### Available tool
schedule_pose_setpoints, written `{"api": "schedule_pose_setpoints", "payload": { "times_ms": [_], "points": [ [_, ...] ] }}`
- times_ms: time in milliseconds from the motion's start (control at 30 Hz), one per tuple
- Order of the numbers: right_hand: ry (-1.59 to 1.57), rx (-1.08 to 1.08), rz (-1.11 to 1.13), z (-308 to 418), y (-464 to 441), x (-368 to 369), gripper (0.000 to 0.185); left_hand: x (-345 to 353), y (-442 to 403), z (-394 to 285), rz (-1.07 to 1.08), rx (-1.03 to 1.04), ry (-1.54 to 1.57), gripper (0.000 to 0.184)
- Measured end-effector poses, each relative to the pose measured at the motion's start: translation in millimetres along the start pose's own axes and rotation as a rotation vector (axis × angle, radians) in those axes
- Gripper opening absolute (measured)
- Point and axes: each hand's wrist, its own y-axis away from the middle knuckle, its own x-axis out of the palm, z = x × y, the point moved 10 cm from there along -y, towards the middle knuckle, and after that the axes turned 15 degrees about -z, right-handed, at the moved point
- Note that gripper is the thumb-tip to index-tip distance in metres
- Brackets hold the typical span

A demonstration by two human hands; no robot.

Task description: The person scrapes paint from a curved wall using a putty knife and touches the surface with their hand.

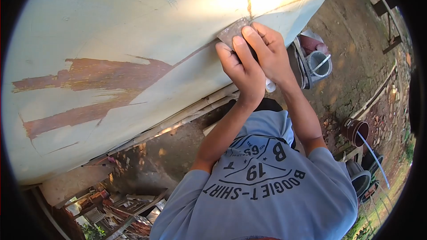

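Note:
A flat grey scraper blade (232,31) rests against a large pale painted surface (111,26). Both my hands grip it. My left hand (242,69) is closed on its lower left part, fingertips pressed near the face of the blade. Just to the right, my right hand (270,52) is closed on it too, with fingers against the blade's upper edge. Most of the tool behind the blade is hidden by the fingers. A brown bare patch (111,75) with ragged edges spreads over the surface to the left, and a thin brown strip leads from it towards the blade.
Bamboo poles (191,113) run under the surface's lower edge. To the right, a grey bucket (319,64) holds a pale stick. A brown bucket (356,132) and dark tubs (358,178) stand on the ground. Scrap wood (129,209) lies piled at lower left.

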Motion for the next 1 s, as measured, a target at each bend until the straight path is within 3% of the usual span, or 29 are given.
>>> {"api": "schedule_pose_setpoints", "payload": {
  "times_ms": [67, 267, 333, 467, 600, 633, 733, 767, 867, 933, 1000],
  "points": [
    [-0.047, 0.09, 0.004, -2, 7, -1, 0.035, 1, 1, -6, 0.001, -0.038, 0.002, 0.026],
    [0.087, -0.178, -0.039, -1, -1, -5, 0.034, -1, -3, 7, 0.006, 0.035, 0.01, 0.027],
    [0.064, -0.188, -0.026, 29, -5, 3, 0.034, 7, -10, -24, 0.011, -0.003, 0.096, 0.027],
    [0.055, -0.017, -0.009, -4, 9, -2, 0.036, -7, 0, -7, -0.031, 0.086, -0.112, 0.027],
    [-0.04, 0.161, 0.04, -60, 30, -6, 0.035, -32, 20, 54, 0.031, -0.041, -0.149, 0.027],
    [-0.056, 0.168, 0.047, -80, 32, -6, 0.034, -37, 21, 58, 0.062, -0.05, -0.187, 0.026],
    [-0.071, 0.553, 0.066, -125, 57, -25, 0.034, -39, 30, 80, 0.371, -0.327, -0.31, 0.024],
    [-0.042, 0.586, 0.017, -140, 63, -39, 0.035, -43, 33, 86, 0.529, -0.194, -0.482, 0.018],
    [0.118, 0.705, -0.123, -189, 92, -89, 0.036, -48, 18, 23, 0.483, 0.31, -0.661, 0.033],
    [0.192, 0.797, -0.196, -201, 115, -114, 0.037, -52, 6, -7, 0.42, 0.368, -0.646, 0.066],
    [0.205, 0.926, -0.23, -228, 143, -143, 0.034, -44, 0, -21, 0.454, 0.412, -0.748, 0.08]
  ]
}}
